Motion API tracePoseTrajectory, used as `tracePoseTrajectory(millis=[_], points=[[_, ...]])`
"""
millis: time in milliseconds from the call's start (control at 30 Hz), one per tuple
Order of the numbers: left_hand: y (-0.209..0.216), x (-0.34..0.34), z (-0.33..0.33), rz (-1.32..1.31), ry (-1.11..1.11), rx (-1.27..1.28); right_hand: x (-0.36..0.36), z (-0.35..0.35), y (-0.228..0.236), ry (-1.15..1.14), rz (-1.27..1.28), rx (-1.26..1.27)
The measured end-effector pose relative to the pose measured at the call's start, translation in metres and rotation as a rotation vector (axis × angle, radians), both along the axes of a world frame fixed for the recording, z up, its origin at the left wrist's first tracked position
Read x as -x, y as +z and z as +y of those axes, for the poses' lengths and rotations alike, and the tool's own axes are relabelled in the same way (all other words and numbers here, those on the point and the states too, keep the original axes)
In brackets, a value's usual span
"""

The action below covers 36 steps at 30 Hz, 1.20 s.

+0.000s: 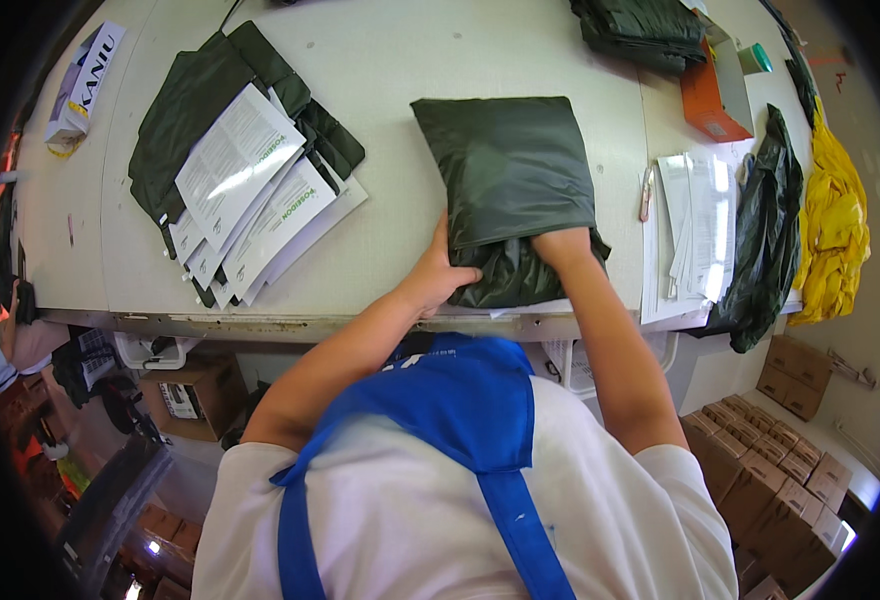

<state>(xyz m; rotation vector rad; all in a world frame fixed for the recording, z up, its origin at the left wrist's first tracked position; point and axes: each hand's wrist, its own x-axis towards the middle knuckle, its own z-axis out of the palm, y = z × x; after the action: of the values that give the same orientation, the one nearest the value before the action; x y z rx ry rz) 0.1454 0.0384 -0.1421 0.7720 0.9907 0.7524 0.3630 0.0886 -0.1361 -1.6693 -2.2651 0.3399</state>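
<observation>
A dark green fabric pouch (515, 165), squarish and puffed, lies flat on the table in front of me. Its near end is gathered and creased below a straight seam. My left hand (435, 272) grips the pouch's near left edge, thumb on top and the other fingers mostly under or behind the cloth. At the near right side, my right hand (562, 246) reaches under the pouch's flap, and its fingers are hidden inside. What the pouch contains does not show.
Left of the pouch, printed white sheets (240, 165) overlap a pile of dark green pouches (185, 130). On the right are more papers (695, 225), a box cutter (647, 193), dark green cloth (768, 225), yellow cloth (833, 225) and an orange box (717, 95). Cartons (770, 470) stand below.
</observation>
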Motion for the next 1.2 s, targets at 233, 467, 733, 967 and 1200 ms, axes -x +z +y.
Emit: tracePoseTrajectory(millis=[233,467,733,967,1200], points=[[0.012,0.017,0.022,-0.060,-0.186,0.156,0.071,0.051,0.006,0.019,-0.070,0.345],[0.010,0.012,0.018,0.023,0.063,0.114,0.062,0.053,0.008,0.050,0.057,0.279],[0.022,0.032,-0.003,0.204,-0.154,-0.098,-0.001,-0.012,-0.025,-0.062,0.131,0.252],[0.026,0.016,0.013,0.421,-0.040,-0.105,0.008,-0.012,-0.033,-0.044,0.028,0.069],[0.016,0.027,0.028,0.322,-0.091,0.020,0.033,0.012,-0.005,-0.104,0.074,0.119]])
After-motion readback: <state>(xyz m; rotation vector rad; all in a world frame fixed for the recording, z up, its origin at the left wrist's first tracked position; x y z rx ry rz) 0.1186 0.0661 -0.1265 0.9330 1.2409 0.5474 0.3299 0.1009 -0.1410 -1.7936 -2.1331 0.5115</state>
